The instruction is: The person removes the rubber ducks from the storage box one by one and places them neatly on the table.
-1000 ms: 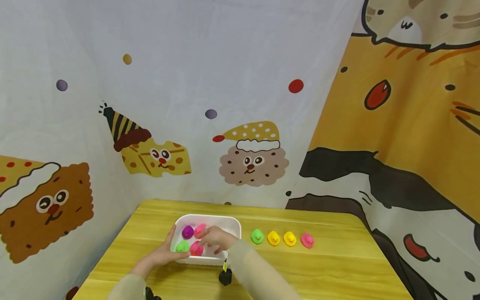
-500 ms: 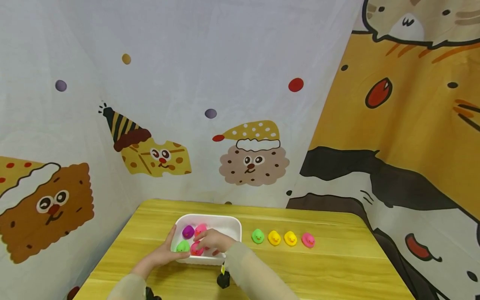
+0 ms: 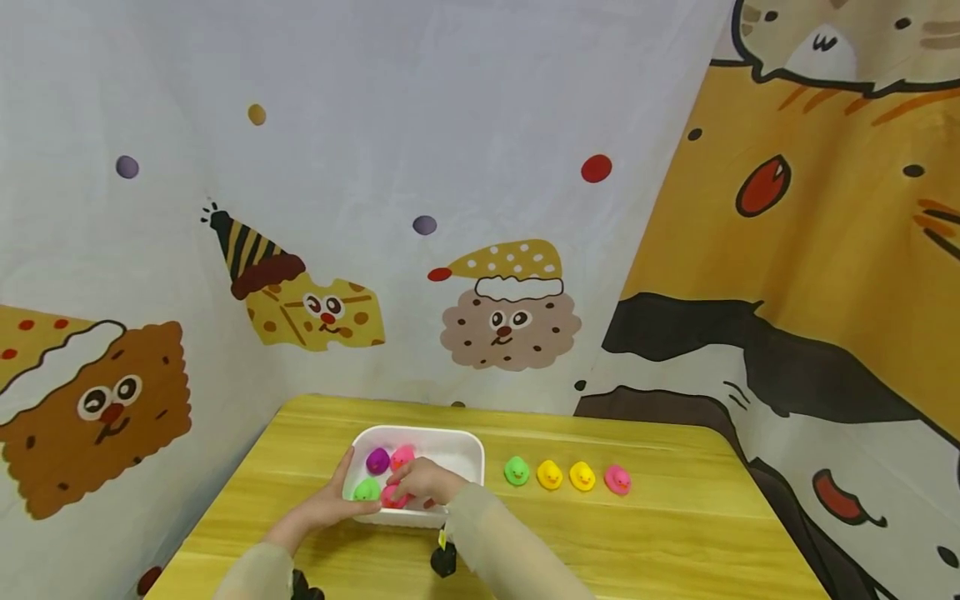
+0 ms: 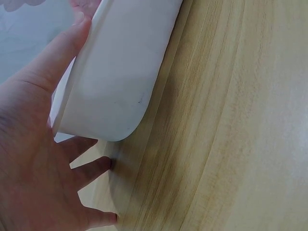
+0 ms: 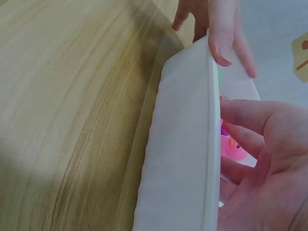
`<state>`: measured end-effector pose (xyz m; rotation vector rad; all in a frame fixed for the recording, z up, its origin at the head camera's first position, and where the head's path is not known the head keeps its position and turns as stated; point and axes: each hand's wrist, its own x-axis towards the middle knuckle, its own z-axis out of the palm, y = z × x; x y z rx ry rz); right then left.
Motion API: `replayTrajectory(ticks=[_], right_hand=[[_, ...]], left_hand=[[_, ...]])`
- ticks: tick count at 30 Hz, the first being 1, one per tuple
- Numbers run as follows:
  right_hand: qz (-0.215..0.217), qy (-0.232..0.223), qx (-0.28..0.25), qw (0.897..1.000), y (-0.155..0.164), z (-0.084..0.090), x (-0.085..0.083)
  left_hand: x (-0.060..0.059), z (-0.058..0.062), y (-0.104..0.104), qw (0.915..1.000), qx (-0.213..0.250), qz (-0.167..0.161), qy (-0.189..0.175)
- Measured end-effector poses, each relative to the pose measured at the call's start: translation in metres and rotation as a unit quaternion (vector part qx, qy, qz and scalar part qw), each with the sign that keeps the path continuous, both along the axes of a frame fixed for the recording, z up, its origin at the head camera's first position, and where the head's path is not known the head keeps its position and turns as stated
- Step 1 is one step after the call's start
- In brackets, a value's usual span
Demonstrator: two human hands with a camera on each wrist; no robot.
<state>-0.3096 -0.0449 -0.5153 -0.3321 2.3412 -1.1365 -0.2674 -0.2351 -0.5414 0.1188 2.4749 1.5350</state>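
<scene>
A white plastic box (image 3: 405,518) stands on the wooden table, holding a purple rubber duck (image 3: 377,461), a green one (image 3: 367,490) and two pink ones. My left hand (image 3: 322,507) grips the box's near left corner, thumb over the front rim, other fingers spread outside along the end. Inside the box, my right hand (image 3: 429,481) has its thumb and fingers at the nearer pink rubber duck (image 3: 392,497), which they partly cover. Behind it sits the farther pink duck (image 3: 402,456). In the right wrist view the box wall (image 5: 180,134) hides the fingertips.
Right of the box, a row of rubber ducks lies on the table (image 3: 675,517): a green duck (image 3: 517,471), two yellow ducks (image 3: 550,475) and a pink duck (image 3: 618,479). A printed cloth (image 3: 375,125) hangs behind the table.
My right hand has shifted slightly left and down onto the nearer pink duck, its fingers closing in. The left hand keeps its hold on the box. The head view has shifted slightly.
</scene>
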Motion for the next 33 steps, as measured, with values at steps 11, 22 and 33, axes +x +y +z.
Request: replayTrajectory(ticks=[11,22,33], right_hand=[[-0.009,0.069,0.022,0.997,-0.0034,-0.0063,-0.0021],[0.006,0.140,0.004,0.990,-0.0035,-0.0048,0.0053],[-0.004,0.123,0.009,0.992,-0.0020,-0.0051,-0.0036]], left_hand=[[-0.0017,0.0028,-0.0004,0.9999,0.004,0.003,-0.010],[0.0013,0.0052,0.0032,1.0000,0.008,0.002,-0.005],[0.0011,0.0044,0.0027,1.0000,-0.006,0.004,-0.005]])
